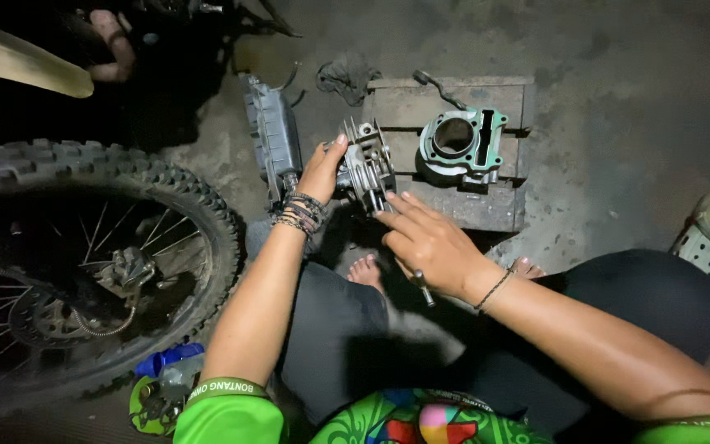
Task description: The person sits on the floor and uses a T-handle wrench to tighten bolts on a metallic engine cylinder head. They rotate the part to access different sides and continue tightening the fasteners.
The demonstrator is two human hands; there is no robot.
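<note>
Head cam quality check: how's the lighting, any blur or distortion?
Head view: dim overall, with light pooling on the finned cylinder held by the left hand, and on the right hand; the knobby wheel and top-left corner sink into shadow. Edges bow from the wide lens; the centre is sharp.

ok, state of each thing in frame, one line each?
Left hand: gripping the finned engine part, thumb on its top edge.
Right hand: fingertips at the finned part's lower side, a small metal tool tucked in the palm.
Finned engine part: held tilted at the block's left edge.
Green cylinder block: resting on the wooden block, bore open, untouched.
Wooden block: flat on the floor.
Motorcycle wheel: upright.
Rag: crumpled on the floor.
</note>
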